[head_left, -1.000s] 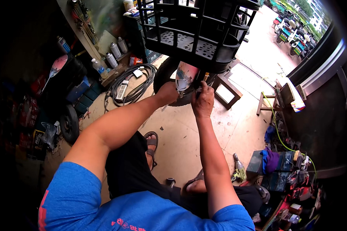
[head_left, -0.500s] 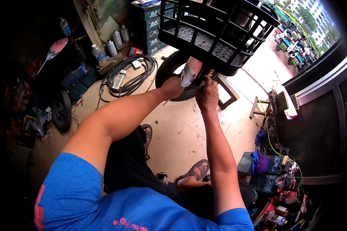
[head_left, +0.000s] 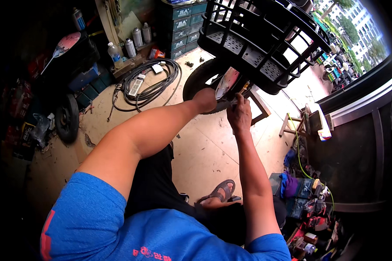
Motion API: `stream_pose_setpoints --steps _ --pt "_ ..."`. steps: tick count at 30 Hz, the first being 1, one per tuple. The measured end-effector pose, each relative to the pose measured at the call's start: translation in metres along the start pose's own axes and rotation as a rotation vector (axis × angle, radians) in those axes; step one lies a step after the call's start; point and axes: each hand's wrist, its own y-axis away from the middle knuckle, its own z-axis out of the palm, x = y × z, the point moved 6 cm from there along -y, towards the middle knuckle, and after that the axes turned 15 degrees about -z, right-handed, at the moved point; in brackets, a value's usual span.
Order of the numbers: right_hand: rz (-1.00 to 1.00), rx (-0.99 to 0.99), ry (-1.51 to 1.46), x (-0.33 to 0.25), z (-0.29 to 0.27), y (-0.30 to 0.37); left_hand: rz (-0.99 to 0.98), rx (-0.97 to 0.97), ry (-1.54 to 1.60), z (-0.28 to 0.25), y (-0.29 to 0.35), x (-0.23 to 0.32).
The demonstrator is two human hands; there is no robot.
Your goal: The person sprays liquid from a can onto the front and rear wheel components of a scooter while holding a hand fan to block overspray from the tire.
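Note:
In front of me a black tyre [head_left: 196, 80] stands beneath a black slatted basket [head_left: 231, 43]. A glossy red-and-white curved panel [head_left: 227, 82], like a mudguard, sits against the wheel. My left hand [head_left: 206, 101] is at the panel's lower end, touching or just beside it; its fingers are hidden from me. Just right of the panel, my right hand [head_left: 239, 114] is closed with the thumb side upward, below a small orange part [head_left: 246, 85]. Whatever its fingers grip is too small to make out.
Coiled black cable [head_left: 170, 82] with a white power strip [head_left: 136, 85] lies left of the wheel. Spray cans [head_left: 137, 37] and stacked boxes [head_left: 180, 24] stand behind. A small wooden stool [head_left: 292, 124] is at right, with heaped tools and batteries [head_left: 307, 195] nearer me. A loose tyre [head_left: 67, 116] stands left.
The whole view has shifted, so the wheel, basket and cable appear farther right. Both hands stay beside the wheel and panel. My left sandal is now hidden behind my arm and leg.

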Motion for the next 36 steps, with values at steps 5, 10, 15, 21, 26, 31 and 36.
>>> stream_pose_setpoints --steps 5,10,15,21,26,31,36 --pt "-0.005 0.103 0.001 -0.013 -0.01 0.01 0.009 -0.002 -0.018 -0.009 0.006 0.003" --pt "-0.021 0.122 0.016 -0.013 -0.01 0.004 -0.028 -0.108 -0.016 -0.013 0.009 0.005" --pt "0.017 0.119 0.0 -0.006 0.013 0.026 -0.04 -0.142 -0.022 -0.011 0.008 0.01" --pt "0.079 0.131 0.003 -0.004 0.03 0.035 -0.11 -0.188 0.001 -0.019 0.021 0.016" --pt "0.051 0.189 -0.015 -0.009 0.037 0.038 -0.123 -0.167 0.058 -0.019 0.015 0.007" --pt "0.064 0.193 -0.038 -0.009 0.049 0.04 -0.078 -0.174 0.073 -0.015 0.01 0.005" --pt "0.298 0.381 -0.086 0.009 0.043 0.044 -0.124 -0.165 0.084 -0.018 0.011 0.0"
